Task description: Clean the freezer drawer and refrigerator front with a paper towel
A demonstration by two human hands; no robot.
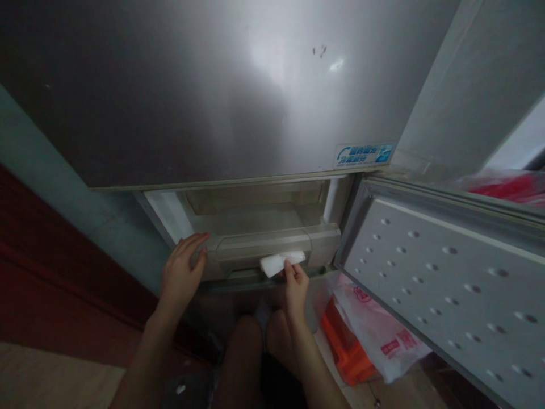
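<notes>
Left hand [181, 272] lies flat, fingers loose, on the left end of the drawer [264, 244]. Right hand [296, 287] pinches a white cloth [279, 262] against its front. The blue sticker [363, 154] has writing too small to read, and the red print on the bag [378, 329] is blurry too.

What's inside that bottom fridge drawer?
Nothing inside shows: the cloudy front of the drawer hides it. The right hand presses a white pad against that front; the left hand touches its left end.

Brushed-metal fridge door [191, 96], plastic drawer [272, 244]
</notes>
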